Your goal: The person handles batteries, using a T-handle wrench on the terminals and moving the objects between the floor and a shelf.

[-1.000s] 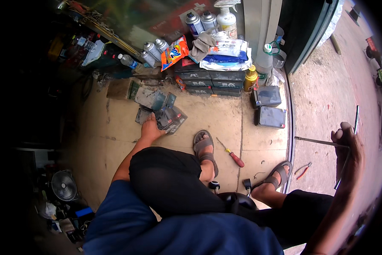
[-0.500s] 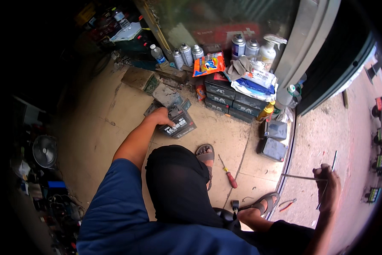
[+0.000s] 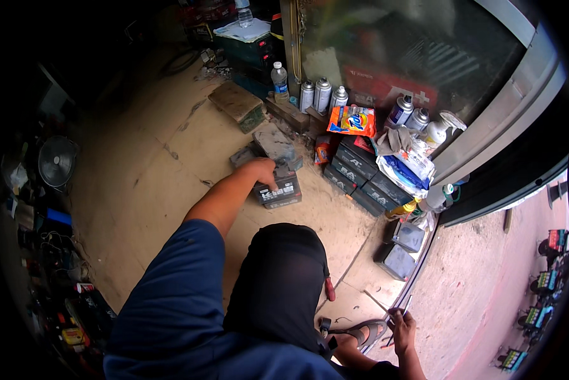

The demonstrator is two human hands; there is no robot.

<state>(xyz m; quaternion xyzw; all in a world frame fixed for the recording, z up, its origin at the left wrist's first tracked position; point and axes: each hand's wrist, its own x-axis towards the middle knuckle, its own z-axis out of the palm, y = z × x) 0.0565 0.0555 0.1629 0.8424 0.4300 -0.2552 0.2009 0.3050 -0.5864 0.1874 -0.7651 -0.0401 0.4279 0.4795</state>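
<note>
My left hand (image 3: 261,171) reaches forward and grips the top of a dark car battery (image 3: 279,194), thumb over its front edge. The battery stands on the tiled floor against dusty grey batteries (image 3: 274,143). On the right, my right hand (image 3: 403,330) is closed around thin metal rods (image 3: 377,301), close to my sandalled foot (image 3: 368,330). A red screwdriver handle (image 3: 329,289) shows beside my knee, the rest hidden. Pliers (image 3: 386,344) lie by the right hand, mostly covered.
Stacked batteries (image 3: 354,166) carry an orange packet (image 3: 351,120), gloves (image 3: 394,140) and spray cans. Two grey batteries (image 3: 396,261) sit by the door track. A dusty block (image 3: 236,103) and a water bottle (image 3: 279,82) are farther back. A fan (image 3: 57,163) stands left.
The view has turned, shifting the scene. My right hand has drawn inward with the rods, nearer my foot. My left hand keeps its hold on the battery. My knee now covers most of the screwdriver.
</note>
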